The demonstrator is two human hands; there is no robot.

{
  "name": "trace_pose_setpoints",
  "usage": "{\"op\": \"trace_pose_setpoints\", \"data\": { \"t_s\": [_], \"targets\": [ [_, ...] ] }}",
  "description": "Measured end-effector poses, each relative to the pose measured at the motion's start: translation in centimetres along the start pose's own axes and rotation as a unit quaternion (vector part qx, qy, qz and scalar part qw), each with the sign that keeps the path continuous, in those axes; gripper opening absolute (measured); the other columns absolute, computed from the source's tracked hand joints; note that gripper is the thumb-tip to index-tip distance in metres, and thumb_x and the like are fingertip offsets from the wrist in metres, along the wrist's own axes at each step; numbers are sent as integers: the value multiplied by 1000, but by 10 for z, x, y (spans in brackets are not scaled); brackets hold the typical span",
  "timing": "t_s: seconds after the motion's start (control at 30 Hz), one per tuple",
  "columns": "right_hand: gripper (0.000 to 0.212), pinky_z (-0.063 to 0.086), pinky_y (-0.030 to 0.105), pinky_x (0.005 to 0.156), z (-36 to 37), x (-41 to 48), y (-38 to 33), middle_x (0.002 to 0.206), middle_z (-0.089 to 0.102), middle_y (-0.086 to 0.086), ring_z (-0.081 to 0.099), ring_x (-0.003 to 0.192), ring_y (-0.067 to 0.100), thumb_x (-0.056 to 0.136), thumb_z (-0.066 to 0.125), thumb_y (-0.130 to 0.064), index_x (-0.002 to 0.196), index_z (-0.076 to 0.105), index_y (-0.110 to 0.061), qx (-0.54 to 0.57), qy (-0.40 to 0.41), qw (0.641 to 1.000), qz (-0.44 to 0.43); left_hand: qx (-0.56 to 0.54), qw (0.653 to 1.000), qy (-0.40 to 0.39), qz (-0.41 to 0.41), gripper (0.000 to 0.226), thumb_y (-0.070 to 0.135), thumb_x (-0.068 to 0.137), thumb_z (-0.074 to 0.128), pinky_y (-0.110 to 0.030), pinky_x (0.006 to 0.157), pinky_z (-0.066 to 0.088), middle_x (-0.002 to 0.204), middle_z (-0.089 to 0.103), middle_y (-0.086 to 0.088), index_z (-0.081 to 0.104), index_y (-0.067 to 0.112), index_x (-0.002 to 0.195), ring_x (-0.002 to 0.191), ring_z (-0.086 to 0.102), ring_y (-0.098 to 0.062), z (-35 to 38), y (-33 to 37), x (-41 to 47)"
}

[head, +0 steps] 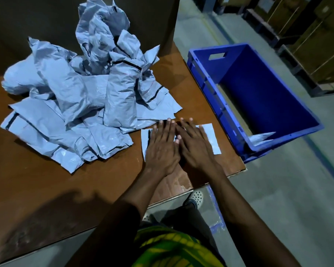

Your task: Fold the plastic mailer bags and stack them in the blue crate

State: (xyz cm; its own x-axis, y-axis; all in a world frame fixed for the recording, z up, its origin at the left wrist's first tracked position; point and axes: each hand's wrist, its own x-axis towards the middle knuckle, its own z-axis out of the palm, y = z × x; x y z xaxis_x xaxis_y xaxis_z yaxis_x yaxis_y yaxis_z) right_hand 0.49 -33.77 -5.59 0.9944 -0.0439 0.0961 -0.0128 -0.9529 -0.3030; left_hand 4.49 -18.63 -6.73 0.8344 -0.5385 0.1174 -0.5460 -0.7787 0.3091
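Our straight fingers [163, 129] press the folded grey plastic mailer bag [212, 138]; crumpled grey bags [75, 89] lie left of it, blue plastic crate [258, 85] right.

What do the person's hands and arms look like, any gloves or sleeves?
Both are bare. The left hand and right hand show no gloves, rings or watch. No sleeves are in view up to the frame edge. The only clothing near them is a green-and-yellow patterned garment at the torso.
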Motion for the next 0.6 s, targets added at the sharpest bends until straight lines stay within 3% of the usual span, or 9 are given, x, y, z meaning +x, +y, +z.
{"op": "trace_pose_setpoints", "data": {
  "t_s": [0.17, 0.4, 0.47, 0.53, 0.6],
  "targets": [
    [58, 3, 44, 130, 20, -9, -2, 174, 14, -9, -2, 162, 16, 111, 13, -42, 166, 23, -25, -20, -8, 1000, 21, 56, 998, -27, -14, 63, 41, 107, 6, -53, 129, 6, 174, -2, -3, 6, 18, 167, 160, -8, -26, 16, -8, -6],
    [57, -6, 39, 129, 17, -5, 0, 174, 9, -13, -11, 161, 15, 111, 15, -45, 166, 18, -33, 9, -44, 999, 27, -18, 996, -82, -27, 74, 53, 101, 5, -46, 128, -8, 174, -3, 1, 3, 20, 167, 160, -12, -20, 4, -13, 2],
    [53, -5, 40, 128, 2, -1, 10, 173, 12, -13, -8, 161, 13, 112, 30, -40, 165, 25, -34, 89, -85, 992, 21, -79, 991, -99, -43, 79, 56, 101, 30, -45, 128, -2, 173, 7, -4, 7, 19, 166, 159, -1, -22, -13, -15, 0],
    [56, 0, 46, 128, -24, 6, 21, 171, 24, -8, 6, 161, 16, 107, 56, -24, 160, 39, -31, 140, -125, 982, 31, -57, 989, -126, -49, 90, 57, 94, 57, -49, 123, 13, 163, 21, -9, 14, 19, 163, 150, 17, -31, -30, -16, 3],
    [73, -3, 53, 128, -47, 14, 28, 168, 33, -6, 15, 160, 18, 95, 76, -29, 158, 40, -35, 74, -169, 982, 31, 19, 985, -168, -41, 95, 66, 83, 69, -49, 115, 21, 154, 36, -11, 30, 17, 154, 141, 30, -33, -47, -14, 12]
  ]
}}
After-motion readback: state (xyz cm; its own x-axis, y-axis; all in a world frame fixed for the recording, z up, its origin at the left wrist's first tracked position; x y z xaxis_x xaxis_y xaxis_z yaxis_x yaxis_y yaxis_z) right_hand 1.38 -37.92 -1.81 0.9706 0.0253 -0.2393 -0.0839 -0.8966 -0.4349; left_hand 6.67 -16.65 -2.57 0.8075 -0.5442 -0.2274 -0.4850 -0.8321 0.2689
